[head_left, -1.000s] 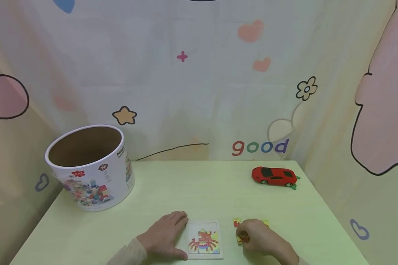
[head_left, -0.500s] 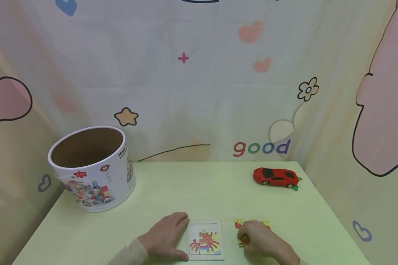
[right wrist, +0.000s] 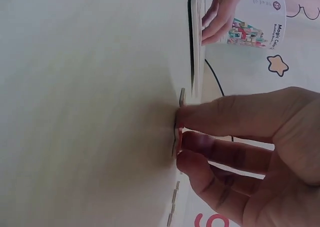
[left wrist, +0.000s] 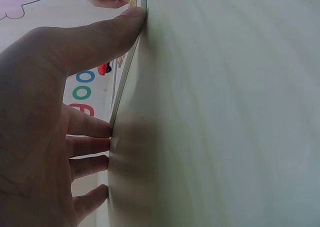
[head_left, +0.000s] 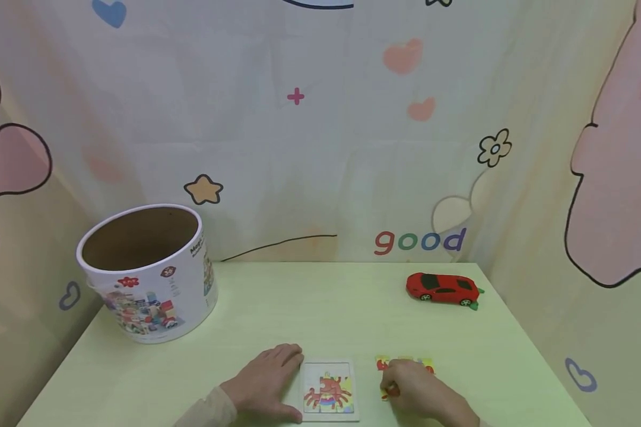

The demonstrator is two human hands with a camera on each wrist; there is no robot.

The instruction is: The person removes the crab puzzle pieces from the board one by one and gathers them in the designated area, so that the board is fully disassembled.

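A white puzzle frame point(head_left: 331, 417) lies near the table's front edge, its jigsaw crab point(head_left: 328, 394) filling the lower and right parts of the recess. Along its left side rests my left hand point(head_left: 264, 382), fingers extended and thumb at the near corner. In the left wrist view, the thumb point(left wrist: 107, 37) and fingertips touch the frame's edge. Right of the frame, my right hand point(head_left: 419, 388) pinches a puzzle piece point(right wrist: 178, 139) low at the tabletop between thumb and fingers. Several yellow and red loose pieces point(head_left: 381, 363) lie around that hand, which partly hides them.
A large white bucket point(head_left: 155, 302) stands at the back left, with its top uncovered. A red toy car point(head_left: 442, 289) sits at the back right, with something small and green point(head_left: 474, 305) behind it. A printed curtain point(head_left: 320, 178) hangs behind the table.
My right hand has drawn slightly nearer, and more of the far row of loose pieces shows past it. My left hand stays at the frame. The head view has tilted a little.
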